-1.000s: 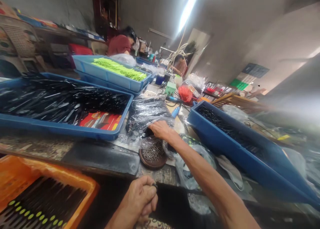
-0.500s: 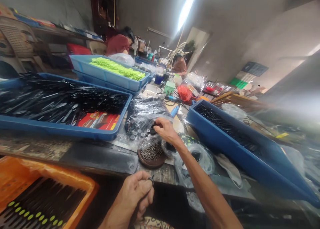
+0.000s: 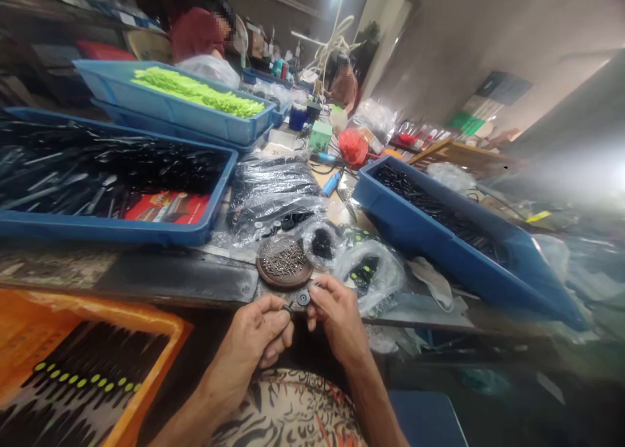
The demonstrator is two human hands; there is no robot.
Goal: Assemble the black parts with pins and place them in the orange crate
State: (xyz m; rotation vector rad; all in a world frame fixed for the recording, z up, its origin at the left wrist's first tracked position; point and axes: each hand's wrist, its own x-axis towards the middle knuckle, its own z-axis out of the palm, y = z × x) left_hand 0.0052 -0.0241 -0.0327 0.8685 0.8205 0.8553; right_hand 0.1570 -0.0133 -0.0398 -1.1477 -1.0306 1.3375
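The left hand [image 3: 258,335] is closed in a narrow grip, thumb against curled fingers, holding a small dark ring [image 3: 288,309] at the fingertips. The right hand [image 3: 338,315] sits just to its right, its fingers drawn into a narrow grip beside a small black disc [image 3: 303,297]. Whether the disc is held or only touched cannot be determined. Both hands are at the near edge of the workbench [image 3: 176,281].

A round brown dish [image 3: 284,263] of loose screws [image 3: 283,258] lies just beyond the hands. To its right is a clear plastic bag [image 3: 371,278] of black parts; farther away lies a larger clear bag [image 3: 273,190] of black items. A blue tray [image 3: 122,232] of long black pieces stands left, and a second blue tray [image 3: 430,258] stands right. An orange crate [image 3: 97,309] of black pieces with green dots sits near left. Two co-workers [image 3: 195,34] are seated at the far end.
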